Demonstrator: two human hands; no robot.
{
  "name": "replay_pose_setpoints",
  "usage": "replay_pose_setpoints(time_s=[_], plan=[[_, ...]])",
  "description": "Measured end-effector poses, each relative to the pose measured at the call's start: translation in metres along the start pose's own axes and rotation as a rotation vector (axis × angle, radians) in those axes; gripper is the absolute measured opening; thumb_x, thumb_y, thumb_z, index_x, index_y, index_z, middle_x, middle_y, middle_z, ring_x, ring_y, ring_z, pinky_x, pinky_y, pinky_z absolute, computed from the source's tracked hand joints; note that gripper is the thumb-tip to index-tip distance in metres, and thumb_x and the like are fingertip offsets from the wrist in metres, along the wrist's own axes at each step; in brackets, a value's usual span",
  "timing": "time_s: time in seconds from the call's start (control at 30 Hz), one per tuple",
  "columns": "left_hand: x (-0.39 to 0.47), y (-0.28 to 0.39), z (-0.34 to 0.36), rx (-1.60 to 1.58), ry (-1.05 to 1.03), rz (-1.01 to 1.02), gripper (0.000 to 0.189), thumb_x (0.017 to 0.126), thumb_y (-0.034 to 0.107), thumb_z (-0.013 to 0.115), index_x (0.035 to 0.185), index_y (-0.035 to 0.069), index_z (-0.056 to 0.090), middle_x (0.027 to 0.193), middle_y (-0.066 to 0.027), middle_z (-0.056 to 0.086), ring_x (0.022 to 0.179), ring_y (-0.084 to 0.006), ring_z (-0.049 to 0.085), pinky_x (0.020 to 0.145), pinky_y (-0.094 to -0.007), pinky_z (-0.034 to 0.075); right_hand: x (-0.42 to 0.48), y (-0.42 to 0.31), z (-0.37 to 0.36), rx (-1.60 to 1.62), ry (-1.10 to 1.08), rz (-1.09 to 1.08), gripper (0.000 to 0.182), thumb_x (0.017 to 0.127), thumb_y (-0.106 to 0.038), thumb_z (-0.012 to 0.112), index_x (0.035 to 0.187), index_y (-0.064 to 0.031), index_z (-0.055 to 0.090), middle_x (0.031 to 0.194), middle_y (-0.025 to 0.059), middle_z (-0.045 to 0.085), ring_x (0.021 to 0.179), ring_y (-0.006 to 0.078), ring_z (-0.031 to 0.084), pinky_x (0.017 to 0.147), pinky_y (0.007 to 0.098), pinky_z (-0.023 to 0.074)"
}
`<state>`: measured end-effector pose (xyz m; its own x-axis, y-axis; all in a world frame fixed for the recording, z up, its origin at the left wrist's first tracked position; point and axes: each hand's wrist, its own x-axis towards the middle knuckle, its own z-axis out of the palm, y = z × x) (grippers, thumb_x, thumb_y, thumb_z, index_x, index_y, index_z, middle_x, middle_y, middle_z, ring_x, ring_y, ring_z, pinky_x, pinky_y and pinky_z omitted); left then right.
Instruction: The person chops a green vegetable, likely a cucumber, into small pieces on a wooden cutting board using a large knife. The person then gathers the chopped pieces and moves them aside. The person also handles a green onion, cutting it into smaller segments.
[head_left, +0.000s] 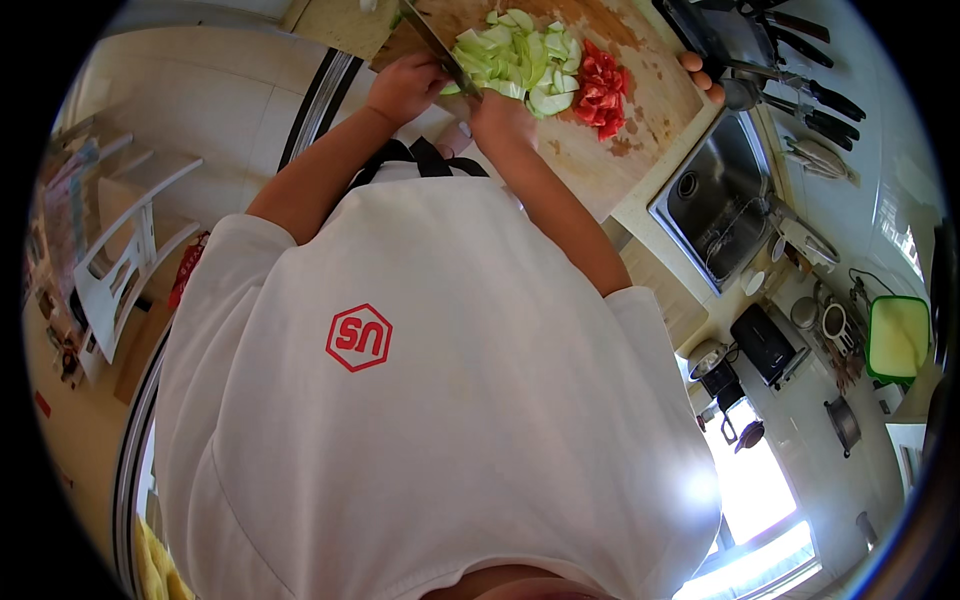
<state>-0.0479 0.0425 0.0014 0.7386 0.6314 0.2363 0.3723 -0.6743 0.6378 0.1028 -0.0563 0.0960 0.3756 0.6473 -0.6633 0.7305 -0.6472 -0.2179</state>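
My right hand (504, 120) is closed round the handle end of a kitchen knife, whose blade (435, 41) slants up and left over a wooden cutting board (660, 97). Left of the blade, my left hand (405, 86) has its fingers curled close to the metal; what they hold is hidden. A bit of green shows by its fingertips. On the board, right of the knife, lies a pile of thin pale-green vegetable slices (517, 56). Chopped red pieces, which look like tomato (601, 90), lie to the right of that pile.
Several brown eggs (701, 77) rest by the board's right edge. Beyond are a steel sink (712, 199) and black-handled knives and utensils (832, 101) on the wall. A black toaster-like appliance (763, 343) stands farther along. White chairs (124, 262) are at left.
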Motion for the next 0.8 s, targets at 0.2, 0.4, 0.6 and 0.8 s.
replay_pose_setpoints(time_s=[0.2,0.4,0.6,0.8], plan=[[-0.004,-0.002,0.004,-0.013,0.048,-0.007,0.007,0.081,0.018,0.074,0.083,0.011,0.073,0.089,-0.0046,0.067,0.081,-0.0272,0.067,0.070,-0.0386,0.056,-0.021,0.006,-0.008,0.061,0.077,-0.014,0.041,0.098,-0.045,0.051,0.110,-0.0095,0.069,0.100,0.0214,0.071,0.097,0.0419,0.068,0.084,0.0516,0.0523],[-0.007,-0.004,0.006,0.002,0.045,-0.017,0.008,0.082,0.019,0.075,0.084,0.012,0.073,0.088,-0.0035,0.067,0.080,-0.0262,0.067,0.069,-0.0379,0.056,-0.036,0.000,-0.017,0.017,0.013,0.029,0.036,0.099,-0.039,0.051,0.110,-0.0102,0.069,0.104,0.0183,0.072,0.100,0.0369,0.069,0.087,0.0477,0.0533],[-0.005,-0.004,0.007,0.011,0.054,-0.014,0.008,0.082,0.019,0.075,0.085,0.012,0.073,0.087,-0.0035,0.066,0.080,-0.0269,0.066,0.070,-0.0379,0.056,-0.021,0.000,-0.003,-0.004,-0.016,0.031,0.034,0.099,-0.038,0.051,0.111,-0.0111,0.069,0.108,0.0174,0.072,0.103,0.0365,0.069,0.087,0.0483,0.0535],[-0.004,-0.005,0.006,0.008,0.051,0.003,0.009,0.081,0.018,0.075,0.086,0.011,0.073,0.091,-0.0048,0.067,0.083,-0.0278,0.067,0.071,-0.0387,0.056,0.000,-0.002,0.008,-0.005,0.038,0.004,0.034,0.099,-0.037,0.051,0.113,-0.0119,0.069,0.109,0.0172,0.071,0.102,0.0370,0.069,0.086,0.0486,0.0539]])
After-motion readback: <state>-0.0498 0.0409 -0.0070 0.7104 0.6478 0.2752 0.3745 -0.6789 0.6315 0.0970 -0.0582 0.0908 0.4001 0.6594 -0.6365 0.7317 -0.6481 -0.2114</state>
